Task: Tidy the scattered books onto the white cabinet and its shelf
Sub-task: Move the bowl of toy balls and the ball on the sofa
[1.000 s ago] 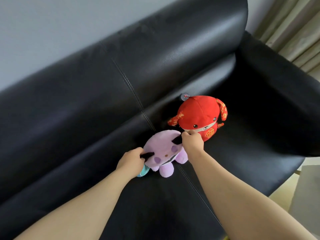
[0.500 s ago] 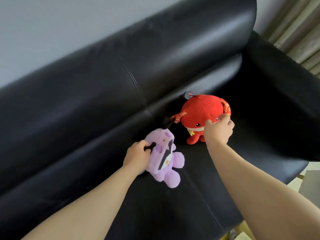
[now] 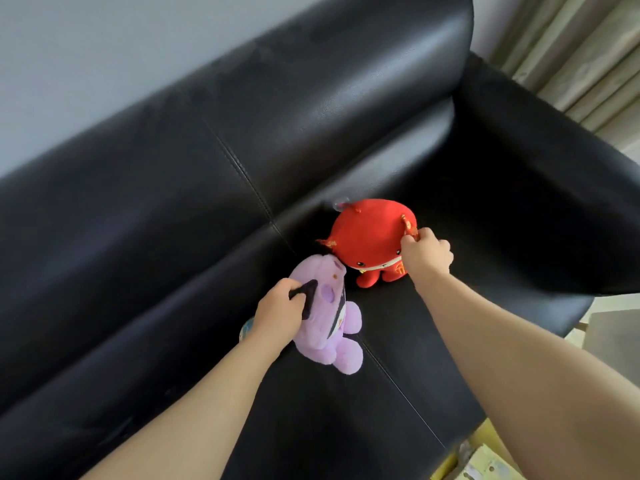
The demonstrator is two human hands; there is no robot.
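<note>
Two plush toys sit on the seat of a black leather sofa [image 3: 311, 140]. My left hand [image 3: 278, 311] grips the black ear of the purple plush toy [image 3: 332, 337], which leans on its side. My right hand [image 3: 427, 252] pinches the red-and-gold ear of the red plush toy [image 3: 370, 237], which sits against the backrest. The two toys touch head to head. No books and no white cabinet are in view.
The sofa's right armrest [image 3: 540, 161] rises behind the red toy. Beige curtains [image 3: 588, 53] hang at the upper right. Yellowish printed items [image 3: 485, 459] lie on the floor at the lower right. A small teal object [image 3: 246, 329] peeks out under my left wrist.
My right hand left the purple toy and took hold of the red toy's ear. The purple toy tipped onto its side in my left hand. The red toy turned slightly.
</note>
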